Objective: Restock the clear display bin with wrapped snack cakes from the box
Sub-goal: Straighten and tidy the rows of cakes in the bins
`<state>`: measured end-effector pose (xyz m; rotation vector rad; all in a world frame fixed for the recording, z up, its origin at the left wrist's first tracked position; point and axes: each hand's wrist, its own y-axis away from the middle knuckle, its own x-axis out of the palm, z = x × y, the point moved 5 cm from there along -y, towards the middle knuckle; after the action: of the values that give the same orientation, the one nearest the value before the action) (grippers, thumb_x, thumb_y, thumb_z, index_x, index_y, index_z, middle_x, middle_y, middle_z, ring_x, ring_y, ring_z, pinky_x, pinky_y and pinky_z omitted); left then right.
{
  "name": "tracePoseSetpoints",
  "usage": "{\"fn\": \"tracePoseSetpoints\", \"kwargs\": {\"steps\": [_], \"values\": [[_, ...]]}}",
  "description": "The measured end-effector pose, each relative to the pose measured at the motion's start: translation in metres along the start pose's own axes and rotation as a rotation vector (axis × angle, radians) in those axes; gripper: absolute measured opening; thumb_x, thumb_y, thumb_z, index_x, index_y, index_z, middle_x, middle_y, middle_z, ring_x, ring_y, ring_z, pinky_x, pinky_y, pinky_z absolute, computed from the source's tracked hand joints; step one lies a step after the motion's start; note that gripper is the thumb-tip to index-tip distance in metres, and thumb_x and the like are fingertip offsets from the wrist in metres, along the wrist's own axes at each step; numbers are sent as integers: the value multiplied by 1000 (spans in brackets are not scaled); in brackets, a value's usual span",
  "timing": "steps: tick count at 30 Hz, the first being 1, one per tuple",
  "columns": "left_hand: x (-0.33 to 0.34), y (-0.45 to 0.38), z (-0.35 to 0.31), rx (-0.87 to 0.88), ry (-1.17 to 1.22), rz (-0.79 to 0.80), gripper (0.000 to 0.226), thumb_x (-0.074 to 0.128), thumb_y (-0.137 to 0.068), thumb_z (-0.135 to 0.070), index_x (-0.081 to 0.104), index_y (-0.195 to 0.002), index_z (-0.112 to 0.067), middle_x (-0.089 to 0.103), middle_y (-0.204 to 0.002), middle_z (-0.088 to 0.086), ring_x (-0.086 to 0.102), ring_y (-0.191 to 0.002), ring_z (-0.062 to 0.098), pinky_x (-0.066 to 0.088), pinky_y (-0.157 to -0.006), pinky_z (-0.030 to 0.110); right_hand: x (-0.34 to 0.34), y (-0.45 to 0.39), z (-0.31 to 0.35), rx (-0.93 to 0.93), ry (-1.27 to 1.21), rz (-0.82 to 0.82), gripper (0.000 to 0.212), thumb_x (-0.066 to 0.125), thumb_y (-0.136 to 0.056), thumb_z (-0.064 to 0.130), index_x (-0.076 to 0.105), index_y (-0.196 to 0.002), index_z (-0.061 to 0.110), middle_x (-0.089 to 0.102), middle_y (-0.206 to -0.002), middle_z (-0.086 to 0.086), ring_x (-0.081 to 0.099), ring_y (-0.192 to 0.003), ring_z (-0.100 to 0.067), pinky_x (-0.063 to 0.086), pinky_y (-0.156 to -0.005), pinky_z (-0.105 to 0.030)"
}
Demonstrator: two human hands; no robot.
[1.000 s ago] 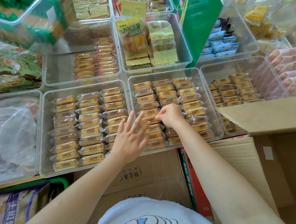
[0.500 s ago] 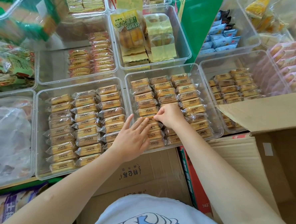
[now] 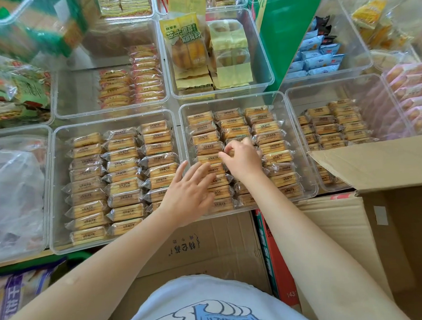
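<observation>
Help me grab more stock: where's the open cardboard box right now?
The box sits at the lower right of the head view, its flap just right of the bin where the right hand works.

The right hand (image 3: 242,159) covers the snack cakes (image 3: 273,147) in the middle column of the clear display bin (image 3: 303,154); whether its curled fingers pinch a wrapper cannot be told. The left hand (image 3: 188,192) hides the bin's near-left corner. The cardboard box (image 3: 392,198) is cut off at the right edge, its contents unseen. The top-left green packaging (image 3: 24,30) is blurred.
</observation>
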<state>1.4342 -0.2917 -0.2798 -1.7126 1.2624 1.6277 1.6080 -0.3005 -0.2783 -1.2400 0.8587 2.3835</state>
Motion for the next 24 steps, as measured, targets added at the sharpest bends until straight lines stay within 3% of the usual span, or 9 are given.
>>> {"fn": "tracePoseSetpoints", "kwargs": {"steps": [3, 6, 10, 12, 14, 16, 20, 24], "values": [[1, -1, 1, 3, -8, 1, 66, 14, -99, -57, 33, -157, -33, 26, -167, 3, 13, -156, 23, -14, -124, 49, 6, -3, 8, 8, 206, 1, 40, 60, -95, 52, 67, -115, 19, 51, -134, -8, 51, -124, -27, 30, -110, -46], [2, -2, -1, 44, -28, 11, 62, 12, -99, -57, 28, -157, -44, 24, -167, 4, 17, -155, 28, -10, -123, 56, 8, -6, 10, 74, 206, -16, 41, 63, -94, 49, 69, -119, 18, 53, -136, -5, 52, -123, -26, 35, -107, -43], [4, -4, -2, 40, -69, 13, 63, 7, -98, -57, 22, -158, -47, 18, -169, 3, 10, -156, 29, -17, -120, 58, 4, -12, 12, 110, -33, -24, 13, 68, -93, 28, 74, -88, 18, 62, -127, -2, 61, -106, -23, 46, -101, -41], [4, -3, -2, 56, -55, -30, 60, 12, -100, -56, 30, -156, -45, 19, -169, 4, 7, -157, 29, -17, -119, 61, 1, -10, 18, 58, -129, -14, 12, 68, -92, 21, 70, -81, 15, 61, -123, -3, 60, -106, -23, 47, -94, -37], [3, -2, -1, 72, -47, -76, 57, 16, -101, -55, 35, -154, -44, 13, -170, 3, 0, -157, 29, -15, -119, 63, 1, -9, 22, 17, -173, -3, 12, 68, -92, 19, 68, -82, 14, 64, -106, 0, 61, -96, -20, 50, -81, -33], [3, -3, 1, 56, -53, -87, 58, 18, -101, -56, 29, -156, -44, 6, -171, 4, -6, -157, 28, -14, -120, 62, 3, -9, 19, 19, -167, 7, 10, 67, -94, 21, 69, -86, 15, 66, -91, 3, 63, -88, -18, 45, -67, -29], [4, -6, 11, -27, -79, -65, 67, 19, -100, -61, 16, -162, -35, 13, -170, 6, 4, -157, 24, -14, -121, 59, 5, -12, 13, 16, -191, 46, 9, 64, -97, 20, 69, -91, 16, 62, -86, 6, 57, -81, -13, 34, -57, -20], [5, -10, 15, -33, -102, -114, 68, 28, -98, -60, 40, -155, -26, 34, -163, 3, 25, -153, 23, -5, -122, 59, 5, -13, 6, 17, -272, 110, 7, 63, -98, 20, 66, -93, 17, 63, -91, 5, 56, -84, -12, 39, -63, -22]]}}
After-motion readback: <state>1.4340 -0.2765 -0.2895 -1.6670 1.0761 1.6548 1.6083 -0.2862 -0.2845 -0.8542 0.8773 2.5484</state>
